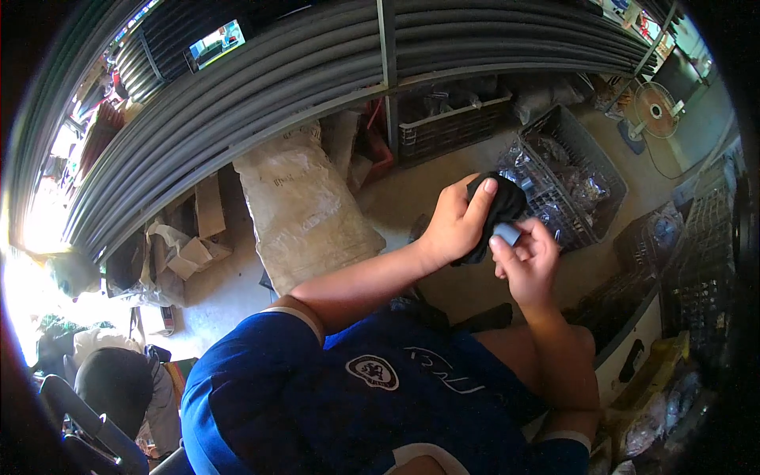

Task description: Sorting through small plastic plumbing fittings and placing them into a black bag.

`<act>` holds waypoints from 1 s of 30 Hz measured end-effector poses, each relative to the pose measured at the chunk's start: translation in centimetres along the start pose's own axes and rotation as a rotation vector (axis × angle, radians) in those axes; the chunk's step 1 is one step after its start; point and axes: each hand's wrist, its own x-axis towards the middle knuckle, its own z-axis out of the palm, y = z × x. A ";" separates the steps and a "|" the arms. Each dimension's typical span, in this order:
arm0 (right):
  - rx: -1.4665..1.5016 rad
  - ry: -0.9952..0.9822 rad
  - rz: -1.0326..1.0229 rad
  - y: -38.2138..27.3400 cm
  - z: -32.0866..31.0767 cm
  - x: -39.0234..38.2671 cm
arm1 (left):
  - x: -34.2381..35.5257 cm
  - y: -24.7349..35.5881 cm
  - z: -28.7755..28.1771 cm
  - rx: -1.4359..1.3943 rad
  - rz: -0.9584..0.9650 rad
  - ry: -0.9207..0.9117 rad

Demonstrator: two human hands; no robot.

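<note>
My left hand (457, 223) is closed around a black, rounded, soft-looking bundle (503, 204), its thumb lying along the top. Just below and to the right, my right hand (532, 265) pinches a small grey-blue piece like a short tube (507, 233) between thumb and fingers. The small piece is right beside the black bundle; whether the two touch is hard to tell. Both hands are raised in front of my body, and the far side of the bundle is hidden.
Long dark pipes (309, 83) fill a rack across the back, above a large pale sack (305, 210). Plastic crates with bagged parts (574, 178) stand beyond my hands. A fan (655, 109) is at the far right, and an opened cardboard box (190, 257) lies left.
</note>
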 end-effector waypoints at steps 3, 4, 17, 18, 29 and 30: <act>0.664 -0.030 0.419 0.0 -0.1 0.6 | -0.2 0.4 -0.9 0.253 0.224 -0.034; 0.746 -0.003 0.489 0.1 -0.1 0.7 | -0.1 0.4 -0.9 0.308 0.299 -0.053; -0.610 -0.249 -0.408 -0.5 -1.5 0.8 | -0.9 -1.7 -1.2 -0.380 -0.751 -0.116; -0.463 -0.234 -0.284 0.0 -1.1 0.7 | -1.1 -1.7 -1.4 -0.362 -0.689 -0.098; 0.512 0.035 0.124 1.4 -2.0 2.4 | -1.2 -1.4 -2.7 -0.730 -0.423 0.174; 0.587 0.036 0.105 1.2 -2.5 2.6 | -1.0 -1.4 -3.1 -0.797 -0.441 0.138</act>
